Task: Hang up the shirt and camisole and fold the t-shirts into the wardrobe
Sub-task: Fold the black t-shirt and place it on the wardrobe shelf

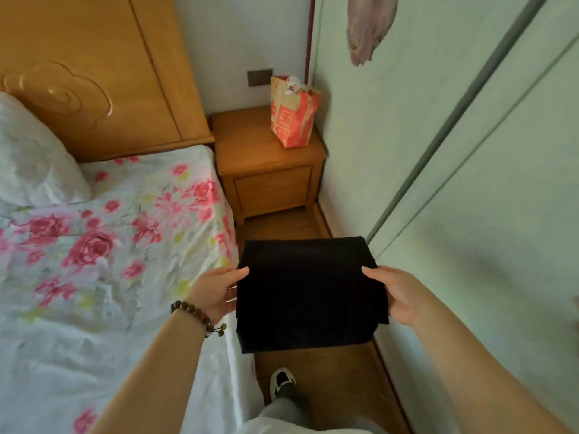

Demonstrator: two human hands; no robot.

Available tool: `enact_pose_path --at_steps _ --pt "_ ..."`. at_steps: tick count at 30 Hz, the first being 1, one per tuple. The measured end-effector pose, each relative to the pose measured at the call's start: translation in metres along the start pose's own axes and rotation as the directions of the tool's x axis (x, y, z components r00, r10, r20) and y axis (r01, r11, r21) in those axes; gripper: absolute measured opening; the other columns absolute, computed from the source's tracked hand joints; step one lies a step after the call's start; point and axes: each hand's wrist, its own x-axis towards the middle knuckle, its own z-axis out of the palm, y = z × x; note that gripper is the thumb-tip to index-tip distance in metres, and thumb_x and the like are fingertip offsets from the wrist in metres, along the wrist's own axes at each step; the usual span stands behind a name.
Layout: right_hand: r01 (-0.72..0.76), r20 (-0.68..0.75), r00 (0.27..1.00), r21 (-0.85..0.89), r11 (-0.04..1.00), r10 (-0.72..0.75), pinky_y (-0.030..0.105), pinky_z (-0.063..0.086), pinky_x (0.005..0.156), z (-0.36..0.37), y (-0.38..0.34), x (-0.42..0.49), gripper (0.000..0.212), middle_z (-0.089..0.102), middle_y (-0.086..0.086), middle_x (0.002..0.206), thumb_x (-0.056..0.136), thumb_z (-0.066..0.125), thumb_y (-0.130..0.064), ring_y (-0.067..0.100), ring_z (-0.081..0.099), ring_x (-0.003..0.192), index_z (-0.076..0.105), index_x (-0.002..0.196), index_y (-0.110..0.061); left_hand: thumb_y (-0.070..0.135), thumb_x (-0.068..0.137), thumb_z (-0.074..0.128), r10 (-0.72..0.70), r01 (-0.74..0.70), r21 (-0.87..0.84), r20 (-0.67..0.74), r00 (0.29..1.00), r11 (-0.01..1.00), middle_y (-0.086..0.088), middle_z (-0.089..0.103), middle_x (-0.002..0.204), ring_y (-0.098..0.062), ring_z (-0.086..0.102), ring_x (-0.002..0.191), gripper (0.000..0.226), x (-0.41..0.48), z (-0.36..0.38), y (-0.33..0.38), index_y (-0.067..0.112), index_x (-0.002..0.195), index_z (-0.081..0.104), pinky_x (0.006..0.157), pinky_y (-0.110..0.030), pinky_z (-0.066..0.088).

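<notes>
Between bed point(109, 245) and wardrobe point(470, 183), whose doors appear closed, one black t-shirt point(304, 292) is already folded and held above the floor, left hand point(216, 292) and right hand point(401, 296) gripping its opposite edges; stowing it is judged outstanding

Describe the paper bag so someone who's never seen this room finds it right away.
Find the wooden headboard; right of it, against the green wardrobe, sits a wooden nightstand. On its top stands the paper bag, the only orange-red thing with pale printing.

Black folded t-shirt point(305, 292), level, midair.
</notes>
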Motion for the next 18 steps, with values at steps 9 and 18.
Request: enact_pose_path --at_steps 9,18 --pt "0.084 -0.197 0.980 0.294 0.952 -0.026 0.048 0.049 0.095 -0.124 0.103 -0.087 0.032 0.069 0.016 0.113 0.089 0.062 -0.016 0.033 0.066 0.104 0.062 0.117 0.000 0.009 0.086 0.065 -0.109 0.044 0.269 0.231 0.967 0.962 -0.011 0.070 0.090 -0.024 0.066 0.080 0.017 -0.026 0.122 -0.039 0.005 0.103 0.066 0.065 -0.034 0.055" --pt "0.236 -0.414 0.910 0.574 0.784 0.030 0.039 0.054 0.075 -0.204 0.247 -0.212 0.031 0.069 0.019 0.110 0.088 0.062 -0.016 0.034 0.067 0.100 0.064 0.114 0.000 0.008 0.086 0.065 -0.311 0.037 0.534 0.433 0.846 0.845 -0.011 0.071 0.085 -0.020 0.067 0.071 0.025 -0.087 0.229 -0.137 0.001 0.110 0.064 0.057 -0.030 0.055"
